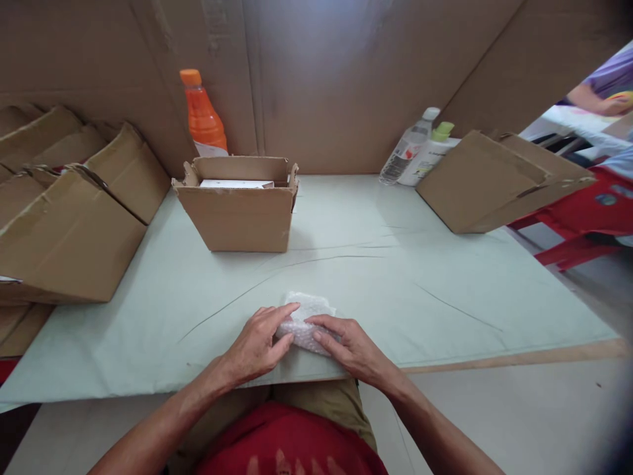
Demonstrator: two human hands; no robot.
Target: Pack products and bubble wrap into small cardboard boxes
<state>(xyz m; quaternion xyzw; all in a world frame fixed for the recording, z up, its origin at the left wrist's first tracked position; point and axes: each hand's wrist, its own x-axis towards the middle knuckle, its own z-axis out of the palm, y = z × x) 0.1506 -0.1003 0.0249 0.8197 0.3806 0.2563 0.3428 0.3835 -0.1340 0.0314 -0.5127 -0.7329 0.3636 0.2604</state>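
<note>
A small folded piece of bubble wrap (310, 335) lies near the table's front edge, its upper flap spread away from me. My left hand (261, 338) grips its left end, with the thumb on the near side and the index finger on top. At the right end, my right hand (346, 342) holds the wrap between thumb and fingers. Whether anything is rolled inside the bubble wrap, I cannot tell.
On the pale green tablecloth (346, 218), an open cardboard box (242, 218) holds white items. More cardboard boxes (89, 231) stand at left, another box (489, 178) at right. An orange bottle (205, 119), a clear bottle (408, 148) and a white bottle (428, 158) stand behind.
</note>
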